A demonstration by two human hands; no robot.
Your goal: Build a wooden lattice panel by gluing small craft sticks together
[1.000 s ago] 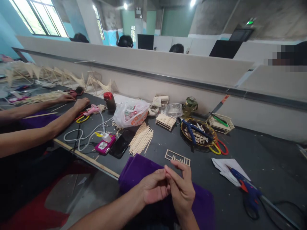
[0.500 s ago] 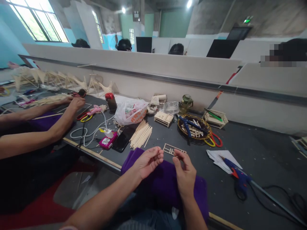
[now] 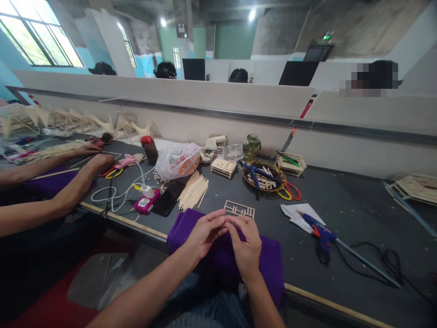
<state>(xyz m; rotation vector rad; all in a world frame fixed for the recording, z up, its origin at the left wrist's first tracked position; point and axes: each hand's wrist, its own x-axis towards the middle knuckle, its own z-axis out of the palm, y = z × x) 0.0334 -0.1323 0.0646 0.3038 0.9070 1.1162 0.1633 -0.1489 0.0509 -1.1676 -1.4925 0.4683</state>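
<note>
A: How far along was it, going by the head view?

B: Partway, I'd guess. The little stick frame (image 3: 239, 209) lay flat on the table (image 3: 358, 205) just beyond the hands, some crosspieces in. Loose sticks (image 3: 193, 191) off to its left weren't joined yet.

A: Fingers?

B: Left hand (image 3: 206, 234) and right hand (image 3: 246, 246) met at the fingertips, above the purple cloth (image 3: 184, 228). Couldn't tell whether either was pinching anything, tbh.

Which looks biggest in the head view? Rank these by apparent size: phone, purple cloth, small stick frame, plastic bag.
1. Purple cloth, partly hidden by the arms
2. Plastic bag
3. Phone
4. Small stick frame
</note>
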